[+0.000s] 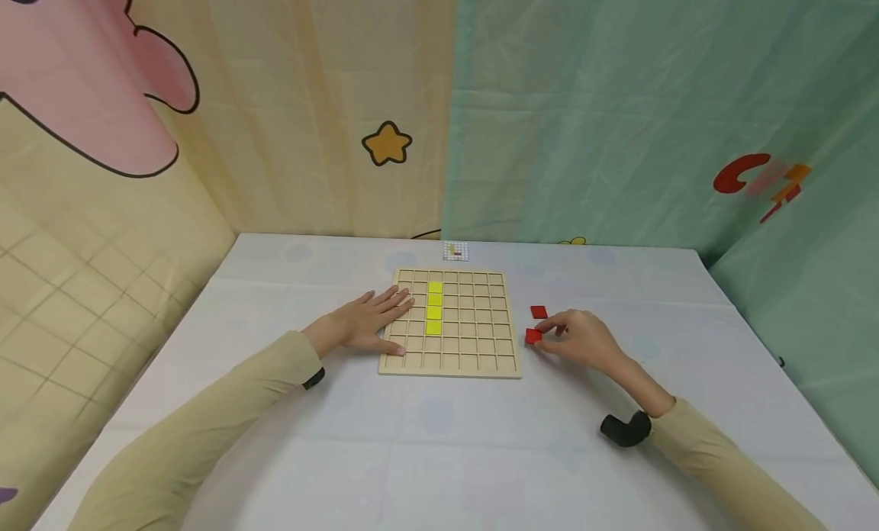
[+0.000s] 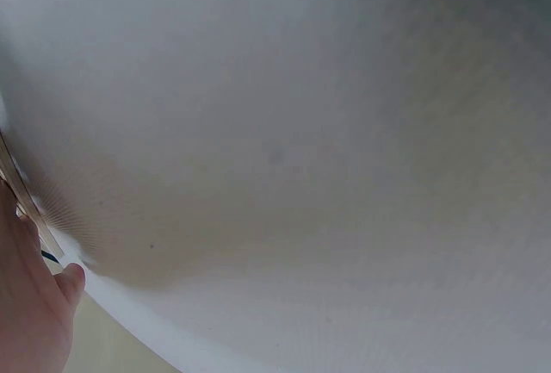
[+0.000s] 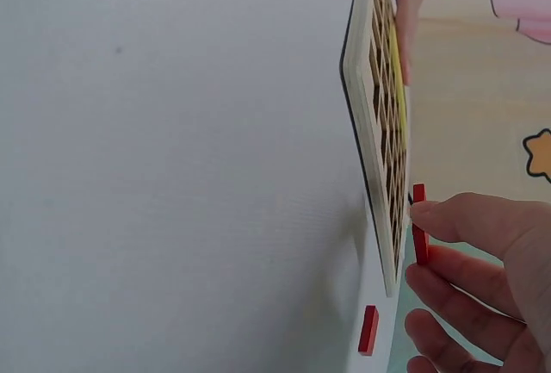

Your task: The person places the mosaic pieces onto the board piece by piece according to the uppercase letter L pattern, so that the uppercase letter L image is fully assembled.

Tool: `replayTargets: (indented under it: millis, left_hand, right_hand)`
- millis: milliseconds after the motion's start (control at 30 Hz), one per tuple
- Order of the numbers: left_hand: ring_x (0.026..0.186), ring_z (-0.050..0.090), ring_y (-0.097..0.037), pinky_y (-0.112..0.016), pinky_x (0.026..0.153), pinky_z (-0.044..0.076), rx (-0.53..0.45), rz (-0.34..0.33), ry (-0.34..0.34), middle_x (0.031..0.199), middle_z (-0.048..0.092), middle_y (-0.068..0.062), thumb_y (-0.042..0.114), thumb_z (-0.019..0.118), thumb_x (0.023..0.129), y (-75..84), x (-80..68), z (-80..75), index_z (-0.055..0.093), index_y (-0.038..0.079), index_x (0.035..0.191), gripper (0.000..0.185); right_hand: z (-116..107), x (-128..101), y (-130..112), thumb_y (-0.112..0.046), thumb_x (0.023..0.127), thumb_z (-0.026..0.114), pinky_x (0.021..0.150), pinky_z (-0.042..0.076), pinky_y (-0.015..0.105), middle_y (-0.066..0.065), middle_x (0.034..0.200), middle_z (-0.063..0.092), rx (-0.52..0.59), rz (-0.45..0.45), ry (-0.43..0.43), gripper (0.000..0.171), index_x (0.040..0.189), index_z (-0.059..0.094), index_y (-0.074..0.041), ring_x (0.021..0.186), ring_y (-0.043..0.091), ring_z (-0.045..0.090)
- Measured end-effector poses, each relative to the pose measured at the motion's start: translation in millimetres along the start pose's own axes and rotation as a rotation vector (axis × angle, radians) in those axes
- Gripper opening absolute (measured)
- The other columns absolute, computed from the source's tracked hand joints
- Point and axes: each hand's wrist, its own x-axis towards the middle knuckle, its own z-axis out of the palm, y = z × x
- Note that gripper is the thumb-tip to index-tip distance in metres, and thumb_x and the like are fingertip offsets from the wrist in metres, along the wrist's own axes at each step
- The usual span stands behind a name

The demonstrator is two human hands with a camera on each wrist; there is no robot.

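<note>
The left hand (image 1: 367,323) lies flat on the table (image 1: 439,439), palm down, with the fingers straight and spread. The fingertips rest on the left edge of the wooden grid board (image 1: 449,367), and the thumb touches the board near its lower left corner. This hand holds nothing.

Just to the right of the left fingertips, inside the board, four yellow tiles (image 1: 435,308) sit in one column, one directly under the other, each in its own cell. The other cells of the board show only bare wood.

The right hand (image 1: 580,339) is on the other side of the board, just beside its right edge. Its fingers are curled, and the thumb and index finger pinch a red tile (image 1: 533,336) by its edges. In the right wrist view the red tile (image 3: 419,226) is lifted a little from the table and stands close to the side of the board, but I cannot tell if it touches the board.

A second red tile (image 1: 539,312) lies flat on the table just beyond the right hand, near the held one but apart from it.

Beyond both hands, past the far edge of the board, a small card with a grid pattern (image 1: 456,250) lies on the table.
</note>
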Motion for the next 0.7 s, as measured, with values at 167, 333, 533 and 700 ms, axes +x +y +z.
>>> replayTargets:
  millis: [167, 333, 533, 700]
  left_hand:
    - [0.151, -0.006, -0.024, -0.055, 0.120, 0.008, -0.006, 0.003, 0.006, 0.164, -0.006, -0.004, 0.072, 0.043, 0.087, -0.2, -0.1, 0.6, 0.001, 0.019, 0.156, 0.097]
    - [0.151, -0.006, -0.025, -0.055, 0.120, 0.008, -0.018, 0.003, 0.010, 0.164, -0.005, -0.005, 0.072, 0.044, 0.087, -0.3, -1.0, 0.1, 0.002, 0.019, 0.156, 0.097]
    - [0.151, -0.005, -0.026, -0.055, 0.119, 0.009, -0.015, 0.014, 0.014, 0.164, -0.005, -0.005, 0.072, 0.044, 0.087, -1.3, -0.3, 1.0, 0.002, 0.018, 0.156, 0.097]
    - [0.151, -0.005, -0.026, -0.056, 0.119, 0.009, -0.016, 0.013, 0.013, 0.164, -0.005, -0.005, 0.071, 0.045, 0.087, -0.6, -0.8, 0.1, 0.002, 0.018, 0.156, 0.097]
  right_hand:
    - [0.5, 8.3, -9.6, -0.022, 0.077, 0.079, 0.055, 0.043, 0.023, 0.004, 0.090, 0.074, 0.017, -0.006, 0.016, 0.024, 0.097, 0.077, -0.009, 0.075, 0.014, 0.058]
    - [4.0, 18.4, -21.3, -0.022, 0.077, 0.079, 0.058, 0.043, 0.024, 0.006, 0.096, 0.074, 0.050, -0.056, 0.023, 0.024, 0.098, 0.077, -0.010, 0.076, 0.016, 0.060]
    - [14.2, 32.5, -35.7, -0.025, 0.077, 0.079, 0.057, 0.042, 0.022, 0.002, 0.089, 0.075, 0.060, -0.092, 0.017, 0.025, 0.097, 0.077, -0.010, 0.074, 0.014, 0.060]
    - [21.5, 42.1, -51.0, -0.025, 0.077, 0.079, 0.057, 0.041, 0.022, 0.001, 0.087, 0.075, 0.081, -0.096, -0.003, 0.025, 0.097, 0.077, -0.009, 0.072, 0.013, 0.058]
